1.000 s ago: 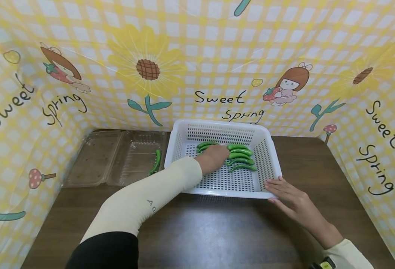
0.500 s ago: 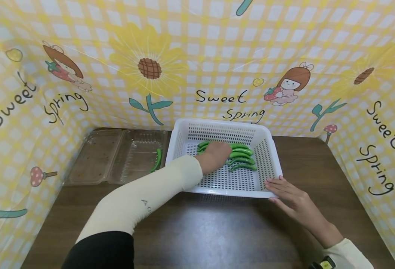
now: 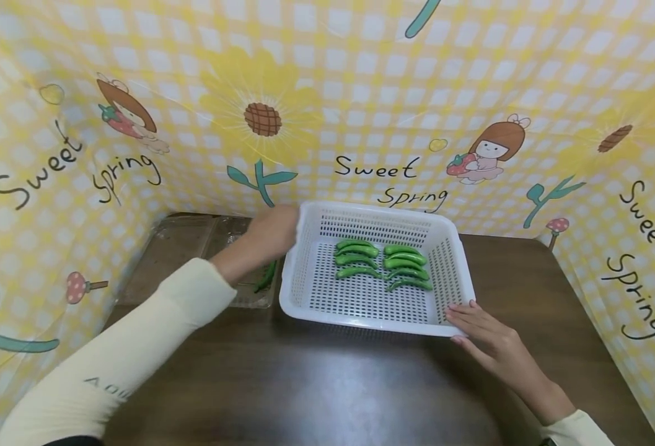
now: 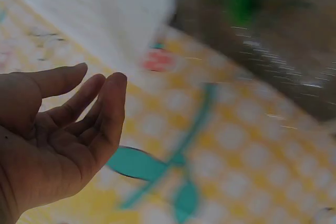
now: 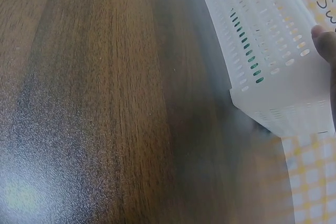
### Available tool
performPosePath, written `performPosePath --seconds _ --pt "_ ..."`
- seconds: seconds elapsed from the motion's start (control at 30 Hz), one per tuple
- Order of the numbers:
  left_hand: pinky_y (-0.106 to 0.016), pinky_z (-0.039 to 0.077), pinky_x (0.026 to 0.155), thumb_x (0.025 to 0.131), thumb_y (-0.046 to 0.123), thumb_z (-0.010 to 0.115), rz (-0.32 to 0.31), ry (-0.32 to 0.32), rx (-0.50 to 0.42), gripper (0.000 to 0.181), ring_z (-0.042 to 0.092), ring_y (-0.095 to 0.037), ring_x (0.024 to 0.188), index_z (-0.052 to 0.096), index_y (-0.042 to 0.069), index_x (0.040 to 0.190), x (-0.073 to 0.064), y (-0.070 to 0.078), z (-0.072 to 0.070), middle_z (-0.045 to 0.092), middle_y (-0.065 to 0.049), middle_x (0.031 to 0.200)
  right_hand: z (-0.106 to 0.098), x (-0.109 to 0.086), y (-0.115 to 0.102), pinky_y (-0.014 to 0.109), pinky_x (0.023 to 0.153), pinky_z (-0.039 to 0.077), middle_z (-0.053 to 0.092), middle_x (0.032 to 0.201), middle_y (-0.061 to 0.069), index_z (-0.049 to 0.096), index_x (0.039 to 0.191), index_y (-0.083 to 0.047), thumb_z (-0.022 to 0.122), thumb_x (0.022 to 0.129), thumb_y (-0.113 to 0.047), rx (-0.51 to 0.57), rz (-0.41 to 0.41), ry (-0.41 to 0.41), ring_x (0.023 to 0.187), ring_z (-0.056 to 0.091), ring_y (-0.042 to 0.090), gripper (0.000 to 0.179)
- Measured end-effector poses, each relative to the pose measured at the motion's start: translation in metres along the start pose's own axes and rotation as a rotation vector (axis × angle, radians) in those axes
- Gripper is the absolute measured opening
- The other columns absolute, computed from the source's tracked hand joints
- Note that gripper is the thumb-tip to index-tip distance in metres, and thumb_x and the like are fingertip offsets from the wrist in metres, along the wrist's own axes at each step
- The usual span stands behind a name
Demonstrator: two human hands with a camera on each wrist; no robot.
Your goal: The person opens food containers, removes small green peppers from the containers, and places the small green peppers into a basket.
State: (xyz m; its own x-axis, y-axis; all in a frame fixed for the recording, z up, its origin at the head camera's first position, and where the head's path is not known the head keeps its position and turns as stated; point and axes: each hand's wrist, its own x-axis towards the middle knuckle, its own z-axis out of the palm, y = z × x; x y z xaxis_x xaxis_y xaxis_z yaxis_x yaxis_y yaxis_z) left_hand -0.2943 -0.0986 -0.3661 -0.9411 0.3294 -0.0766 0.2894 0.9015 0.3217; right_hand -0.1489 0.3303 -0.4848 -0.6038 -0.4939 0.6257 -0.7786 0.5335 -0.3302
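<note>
My left hand (image 3: 268, 234) is in the air between the clear plastic container and the white basket (image 3: 355, 321). The left wrist view shows its fingers (image 4: 110, 114) loosely bent and the thumb apart, with nothing held. Inside the basket, green chili peppers (image 3: 356, 260) lie in two columns, several in the right one. Another green chili pepper (image 3: 266, 277) lies in the container (image 3: 182, 248), partly hidden by my left arm. My right hand (image 3: 500, 347) grips the basket's near right corner, fingers over the inner side and thumb outside; the right wrist view shows the thumb at the rim.
A brown wooden table (image 3: 316, 384) lies under everything. A yellow checked cloth (image 3: 360, 93) with printed flowers rises behind and along both sides. The container's open lid (image 3: 154, 266) lies flat at the left, near the cloth.
My left hand has left the peppers in the basket and moved left over the basket's rim, uncovering the left column of peppers. My right hand stays at the corner.
</note>
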Motion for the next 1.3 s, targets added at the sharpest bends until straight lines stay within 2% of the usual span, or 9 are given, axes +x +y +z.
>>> performPosePath --seconds 0.1,0.2,0.3,0.4,0.5,0.6,0.9,1.13,1.3 --pt "-0.026 0.040 0.042 0.096 -0.002 0.049 -0.056 -0.033 -0.013 0.020 0.049 -0.018 0.051 0.061 0.002 0.081 -0.013 -0.032 0.007 0.054 -0.006 0.063 0.000 -0.001 -0.001 0.032 0.124 0.031 0.072 0.128 0.016 0.073 0.124 -0.001 0.061 0.102 -0.038 0.001 -0.003 0.009 0.133 0.060 0.013 0.045" --pt "-0.032 0.047 0.048 0.093 -0.004 0.047 -0.084 -0.054 0.003 0.016 0.056 -0.024 0.059 0.063 -0.005 0.090 -0.024 -0.054 0.018 0.062 -0.016 0.075 0.001 -0.001 -0.001 0.032 0.124 0.031 0.072 0.127 0.017 0.072 0.124 0.000 0.062 0.101 -0.037 0.014 -0.007 0.012 0.133 0.060 0.013 0.044" --pt "-0.036 0.053 0.056 0.095 0.001 0.050 -0.090 -0.057 -0.025 0.019 0.061 -0.028 0.066 0.065 -0.010 0.093 -0.031 -0.067 0.031 0.068 -0.025 0.088 0.002 0.000 0.000 0.032 0.124 0.031 0.072 0.127 0.017 0.073 0.123 0.001 0.062 0.101 -0.036 0.025 -0.014 0.021 0.132 0.060 0.014 0.044" --pt "-0.032 0.051 0.051 0.098 0.005 0.049 -0.113 -0.058 -0.108 0.030 0.059 -0.024 0.056 0.065 -0.003 0.074 -0.032 -0.075 0.047 0.068 -0.018 0.072 0.003 0.000 0.001 0.033 0.124 0.032 0.072 0.127 0.017 0.073 0.121 0.003 0.062 0.101 -0.035 0.024 -0.024 0.030 0.133 0.060 0.014 0.044" --pt "-0.027 0.045 0.044 0.099 0.006 0.047 -0.151 -0.051 -0.202 0.041 0.051 -0.018 0.043 0.055 0.009 0.059 -0.031 -0.078 0.061 0.055 -0.005 0.051 0.003 0.000 0.001 0.033 0.124 0.032 0.072 0.128 0.016 0.073 0.121 0.004 0.062 0.102 -0.035 0.022 -0.033 0.035 0.133 0.060 0.014 0.044" --pt "-0.025 0.041 0.042 0.095 0.003 0.052 -0.158 -0.033 -0.242 0.042 0.043 -0.014 0.041 0.045 0.015 0.056 -0.027 -0.079 0.069 0.044 0.001 0.049 0.003 0.000 0.000 0.032 0.124 0.032 0.072 0.128 0.016 0.073 0.121 0.003 0.062 0.102 -0.035 0.017 -0.027 0.037 0.133 0.060 0.013 0.044" --pt "-0.025 0.033 0.043 0.075 -0.010 0.051 -0.173 0.002 -0.191 0.038 0.034 -0.014 0.044 0.035 0.017 0.054 -0.020 -0.079 0.082 0.033 0.003 0.049 0.005 0.001 -0.002 0.033 0.124 0.032 0.072 0.125 0.019 0.072 0.120 0.006 0.065 0.101 -0.031 0.061 -0.041 0.046 0.131 0.062 0.017 0.042" --pt "-0.025 0.032 0.041 0.071 -0.014 0.048 -0.139 0.045 -0.193 0.034 0.034 -0.015 0.044 0.037 0.015 0.056 -0.018 -0.080 0.075 0.035 0.001 0.051 0.004 0.001 -0.003 0.033 0.124 0.031 0.072 0.125 0.020 0.072 0.120 0.006 0.065 0.100 -0.031 0.067 -0.036 0.039 0.130 0.062 0.017 0.042" --pt "-0.024 0.034 0.038 0.084 -0.010 0.049 -0.114 0.114 -0.164 0.029 0.038 -0.015 0.042 0.042 0.012 0.065 -0.013 -0.071 0.056 0.040 -0.001 0.053 0.002 0.000 -0.003 0.033 0.124 0.031 0.072 0.126 0.019 0.072 0.122 0.004 0.064 0.101 -0.033 0.049 -0.021 0.022 0.131 0.062 0.016 0.043"
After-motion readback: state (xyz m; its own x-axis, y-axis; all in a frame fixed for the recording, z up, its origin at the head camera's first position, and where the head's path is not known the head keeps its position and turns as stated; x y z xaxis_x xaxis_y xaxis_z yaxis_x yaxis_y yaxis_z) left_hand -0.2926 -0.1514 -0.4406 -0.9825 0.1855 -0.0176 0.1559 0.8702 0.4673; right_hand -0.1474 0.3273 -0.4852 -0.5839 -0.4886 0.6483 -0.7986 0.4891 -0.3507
